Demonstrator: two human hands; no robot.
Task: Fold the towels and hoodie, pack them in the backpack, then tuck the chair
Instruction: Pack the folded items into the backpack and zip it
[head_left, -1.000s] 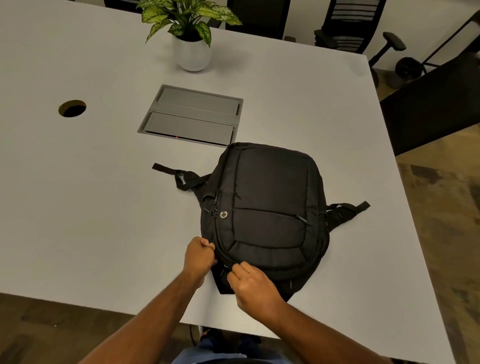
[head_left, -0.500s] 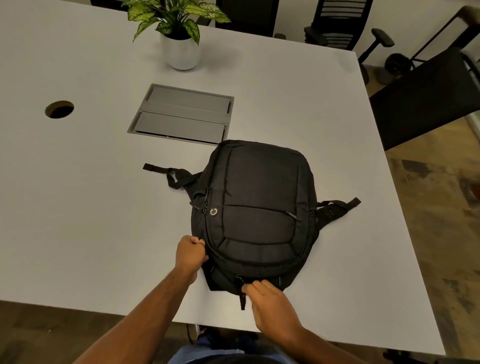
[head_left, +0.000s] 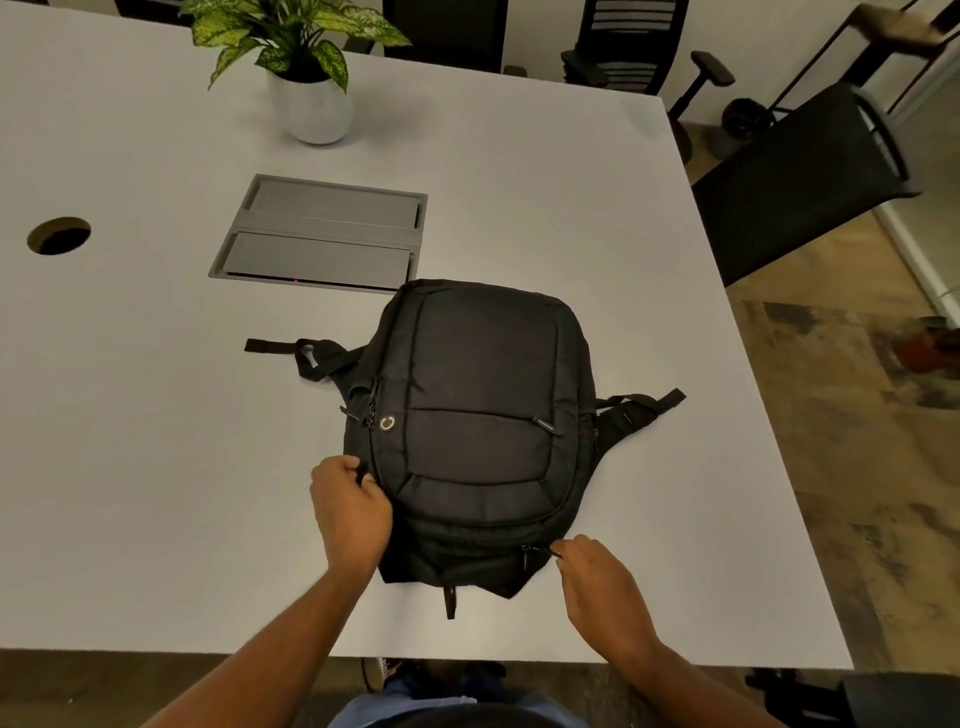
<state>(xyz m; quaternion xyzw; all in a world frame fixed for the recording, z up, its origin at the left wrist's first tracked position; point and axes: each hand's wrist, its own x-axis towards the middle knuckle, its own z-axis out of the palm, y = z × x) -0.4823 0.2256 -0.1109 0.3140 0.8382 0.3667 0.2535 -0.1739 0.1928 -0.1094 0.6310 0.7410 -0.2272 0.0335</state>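
A black backpack (head_left: 483, 415) lies flat on the white table (head_left: 156, 467), front face up, its top end towards me and straps spread to both sides. My left hand (head_left: 350, 506) grips the fabric at the backpack's near left edge. My right hand (head_left: 597, 582) pinches a zipper pull (head_left: 556, 552) at the near right corner of the bag. No towels or hoodie are visible.
A potted plant (head_left: 311, 78) stands at the table's far side. A grey cable hatch (head_left: 322, 236) and a round grommet hole (head_left: 58, 235) are set into the tabletop. Black chairs (head_left: 800, 176) stand to the right and behind the table.
My right hand has drawn the zipper pull from the bag's near left, along the near edge, to its near right corner. My left hand stays gripping the left edge.
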